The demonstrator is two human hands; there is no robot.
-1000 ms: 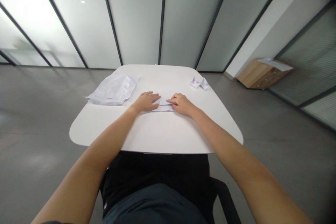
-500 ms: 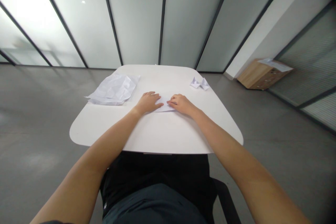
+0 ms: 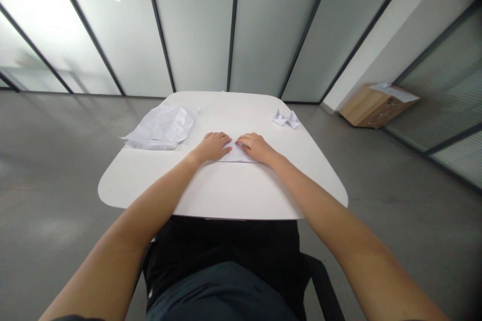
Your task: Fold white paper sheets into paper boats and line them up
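Observation:
A folded sheet of white paper [image 3: 237,154] lies flat on the table in front of me, its straight edge toward me. My left hand [image 3: 214,146] rests on the paper's left part with fingers stretched forward and thumb apart. On its right part lies my right hand [image 3: 257,147], fingers extended toward the paper's middle. Both hands hide much of the sheet, so its full shape is not visible. Beyond my right hand stands a folded white paper piece [image 3: 286,119] with two pointed peaks.
The white table [image 3: 226,195] has rounded corners. On its left side lies a loose pile of creased white sheets [image 3: 161,128]. A wooden cabinet [image 3: 376,105] with a paper on top stands on the floor at right. Frosted glass panels [image 3: 196,25] rise behind the table.
My right hand has slid slightly left and its fingers have straightened onto the paper. My left hand stays in nearly the same place.

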